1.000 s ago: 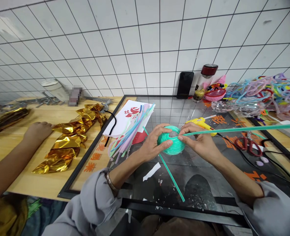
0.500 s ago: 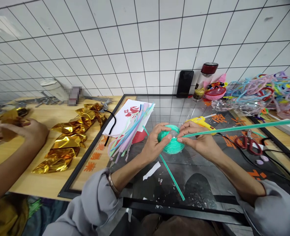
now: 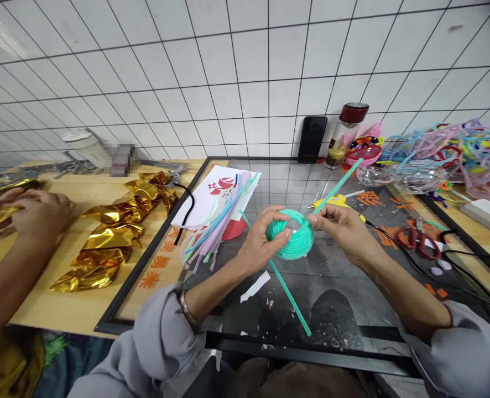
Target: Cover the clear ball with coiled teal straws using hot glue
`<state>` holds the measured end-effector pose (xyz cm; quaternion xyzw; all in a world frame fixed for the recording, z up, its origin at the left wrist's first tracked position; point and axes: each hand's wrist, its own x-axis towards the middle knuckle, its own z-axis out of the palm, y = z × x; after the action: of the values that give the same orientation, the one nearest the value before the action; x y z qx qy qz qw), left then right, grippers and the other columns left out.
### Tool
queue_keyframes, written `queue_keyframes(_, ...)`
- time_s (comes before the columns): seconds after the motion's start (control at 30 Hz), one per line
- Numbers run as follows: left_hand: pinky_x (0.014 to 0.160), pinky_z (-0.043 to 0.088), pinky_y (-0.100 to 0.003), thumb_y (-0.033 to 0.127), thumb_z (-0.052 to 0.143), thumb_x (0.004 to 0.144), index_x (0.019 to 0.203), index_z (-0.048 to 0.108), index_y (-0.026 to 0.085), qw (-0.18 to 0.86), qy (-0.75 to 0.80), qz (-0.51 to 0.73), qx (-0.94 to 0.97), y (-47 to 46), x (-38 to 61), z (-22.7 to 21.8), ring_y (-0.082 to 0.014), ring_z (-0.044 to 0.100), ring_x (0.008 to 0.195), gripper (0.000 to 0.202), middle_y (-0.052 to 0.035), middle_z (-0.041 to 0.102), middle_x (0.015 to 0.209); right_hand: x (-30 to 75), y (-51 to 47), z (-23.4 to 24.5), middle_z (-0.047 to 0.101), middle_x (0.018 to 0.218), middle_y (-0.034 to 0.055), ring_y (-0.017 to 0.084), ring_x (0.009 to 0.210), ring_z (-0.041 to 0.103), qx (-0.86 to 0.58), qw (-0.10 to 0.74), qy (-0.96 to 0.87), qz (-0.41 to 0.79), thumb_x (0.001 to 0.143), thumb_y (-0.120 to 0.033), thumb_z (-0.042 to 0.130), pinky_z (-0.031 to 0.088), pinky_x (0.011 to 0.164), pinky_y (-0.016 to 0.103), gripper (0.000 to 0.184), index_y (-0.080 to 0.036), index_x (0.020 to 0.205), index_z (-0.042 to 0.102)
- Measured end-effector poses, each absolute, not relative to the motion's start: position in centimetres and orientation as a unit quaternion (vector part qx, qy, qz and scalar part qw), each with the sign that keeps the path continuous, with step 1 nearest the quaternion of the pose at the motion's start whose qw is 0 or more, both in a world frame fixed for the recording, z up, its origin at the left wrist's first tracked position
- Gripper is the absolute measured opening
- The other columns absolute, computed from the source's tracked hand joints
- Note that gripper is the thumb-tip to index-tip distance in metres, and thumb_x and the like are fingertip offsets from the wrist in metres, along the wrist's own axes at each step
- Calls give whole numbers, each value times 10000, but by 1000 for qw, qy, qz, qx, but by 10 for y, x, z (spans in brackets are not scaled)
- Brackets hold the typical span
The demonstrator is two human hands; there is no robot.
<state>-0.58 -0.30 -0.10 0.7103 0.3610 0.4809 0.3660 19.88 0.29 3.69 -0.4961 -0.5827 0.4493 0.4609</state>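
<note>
My left hand (image 3: 264,237) is closed on a rounded form wound with green pipe cleaner (image 3: 297,249), thumb and fingers on its near-left side. A small clear, shiny spot shows at the middle of its top. Between thumb and fingertips, my right hand (image 3: 338,226) pinches a green pipe cleaner strand (image 3: 338,189) at the form's right edge. The strand's free end slants up and away to the right. Another straight green pipe cleaner (image 3: 290,298) lies on the dark glass tabletop, passing under my left hand.
Behind my right hand lies a yellow glue gun (image 3: 336,203). Red-handled scissors (image 3: 419,242) are at right, near a tangled pipe cleaner pile (image 3: 448,149). At left are loose pipe cleaners (image 3: 224,221), gold foil (image 3: 108,243) and a co-worker's hand (image 3: 41,213). A phone (image 3: 312,138) leans on the wall.
The strand in my right hand has swung from pointing far right to slanting up and away, and now lies across the form's top. The co-worker's hands have shifted left.
</note>
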Motion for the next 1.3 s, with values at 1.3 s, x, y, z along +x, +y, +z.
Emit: queue_keyframes(1.3,1142,398,-461,313,624,936,1090,625,238,369,333,469,730,2,-9,1,-237,532,1333,171,-93,616,1308,203,5,42,688,952,80,214,841,623,-433,344,-805,216,934,-390,594,468,677,325,304,-253,1136,774)
